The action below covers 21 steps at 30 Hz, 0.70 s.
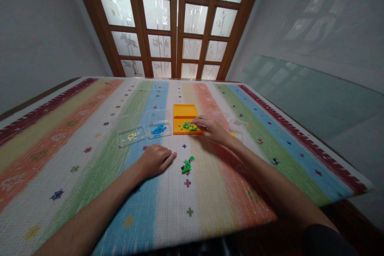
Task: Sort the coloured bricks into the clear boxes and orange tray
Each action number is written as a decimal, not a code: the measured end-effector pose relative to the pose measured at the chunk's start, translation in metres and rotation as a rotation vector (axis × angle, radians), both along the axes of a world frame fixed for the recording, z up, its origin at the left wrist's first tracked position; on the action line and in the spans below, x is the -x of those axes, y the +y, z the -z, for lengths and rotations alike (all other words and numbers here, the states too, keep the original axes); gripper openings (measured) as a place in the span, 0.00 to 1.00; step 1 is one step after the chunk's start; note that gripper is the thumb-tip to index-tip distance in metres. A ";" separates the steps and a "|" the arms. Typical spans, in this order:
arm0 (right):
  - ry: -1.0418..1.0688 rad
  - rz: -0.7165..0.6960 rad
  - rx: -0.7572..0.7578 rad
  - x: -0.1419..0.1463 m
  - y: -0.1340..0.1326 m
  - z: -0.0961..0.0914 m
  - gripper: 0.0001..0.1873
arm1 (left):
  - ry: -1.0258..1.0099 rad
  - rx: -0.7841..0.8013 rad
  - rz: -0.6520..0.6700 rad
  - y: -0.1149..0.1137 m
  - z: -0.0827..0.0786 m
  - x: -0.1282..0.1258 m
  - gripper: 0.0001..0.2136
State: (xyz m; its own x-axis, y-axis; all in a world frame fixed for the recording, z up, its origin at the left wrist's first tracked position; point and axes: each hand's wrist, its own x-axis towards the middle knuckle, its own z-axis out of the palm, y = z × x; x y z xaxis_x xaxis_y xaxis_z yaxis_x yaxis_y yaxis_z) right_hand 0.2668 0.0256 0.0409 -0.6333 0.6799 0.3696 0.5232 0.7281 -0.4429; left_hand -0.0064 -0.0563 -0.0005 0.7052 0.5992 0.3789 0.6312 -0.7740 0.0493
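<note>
My right hand (211, 129) reaches over the right side of an orange case (176, 130), its fingers stretched towards the small green bricks (186, 125) lying in the near half. I see nothing held in it. My left hand (156, 159) rests on the tablecloth with its fingers curled under and the thumb pointing right; no thing shows in it. To the right of its thumb lies a little cluster of joined green and brown bricks (186, 166), with a green piece at its upper end.
Left of the case stand a clear tray (120, 141) of cream pieces (132, 136) and another of blue pieces (159, 129). Yellow pieces (234, 134) lie in a clear tray beyond my right wrist. A striped cloth (171, 216) covers the table; glazed doors (176, 28) stand behind.
</note>
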 end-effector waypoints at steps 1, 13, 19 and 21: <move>-0.004 -0.031 0.003 -0.002 -0.006 0.000 0.12 | 0.001 0.003 -0.001 0.000 0.000 0.000 0.25; -0.171 -0.206 0.181 0.001 -0.076 0.018 0.15 | 0.013 -0.005 0.004 0.000 -0.001 0.000 0.23; -0.130 -0.197 0.106 0.005 -0.074 0.025 0.10 | 0.023 -0.014 -0.001 -0.001 -0.003 0.000 0.23; -0.116 -0.195 0.089 0.005 -0.074 0.027 0.09 | 0.020 -0.010 -0.004 -0.001 -0.003 0.000 0.24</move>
State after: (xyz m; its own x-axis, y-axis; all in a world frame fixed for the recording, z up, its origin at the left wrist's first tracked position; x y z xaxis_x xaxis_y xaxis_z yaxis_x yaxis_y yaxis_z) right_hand 0.2615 -0.0486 0.0141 -0.7906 0.5671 0.2311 0.4273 0.7812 -0.4551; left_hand -0.0061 -0.0575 0.0025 0.7102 0.5984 0.3709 0.6353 -0.7718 0.0288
